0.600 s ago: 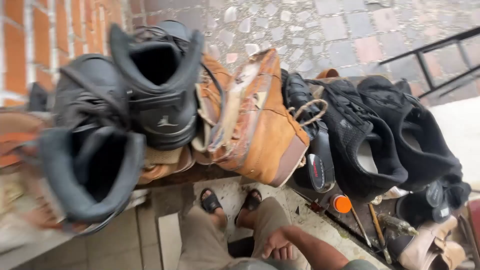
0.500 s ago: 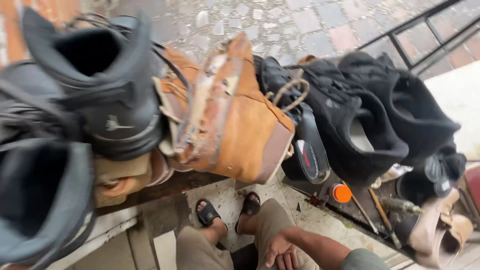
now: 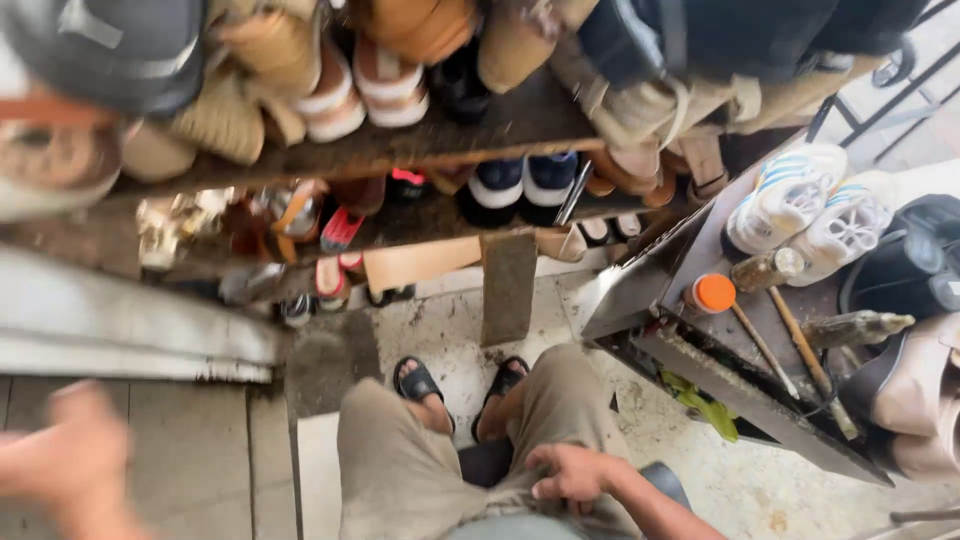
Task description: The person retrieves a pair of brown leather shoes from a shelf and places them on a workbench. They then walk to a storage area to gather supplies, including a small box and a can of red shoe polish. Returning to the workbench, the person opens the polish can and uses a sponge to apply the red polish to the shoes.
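Note:
My right hand [image 3: 575, 472] lies flat on my right thigh, fingers loosely spread on the beige shorts [image 3: 420, 470], holding nothing. My left hand [image 3: 65, 460] is a blur at the lower left above the grey floor tiles and looks empty. My feet in black sandals [image 3: 420, 382] rest on the stained floor in front of a low wooden shoe rack [image 3: 400, 150] packed with several shoes.
A dark metal work tray [image 3: 700, 370] at the right holds an orange-capped bottle [image 3: 712, 293], two long-handled tools [image 3: 800, 350] and a brush. White sneakers [image 3: 810, 205] and a black shoe [image 3: 910, 260] lie beyond it. A cardboard piece [image 3: 508, 285] leans on the rack.
The view has dropped from the top row of boots to the lower shelves and the floor. My left hand has come into view at the lower left. My right hand stays on my thigh.

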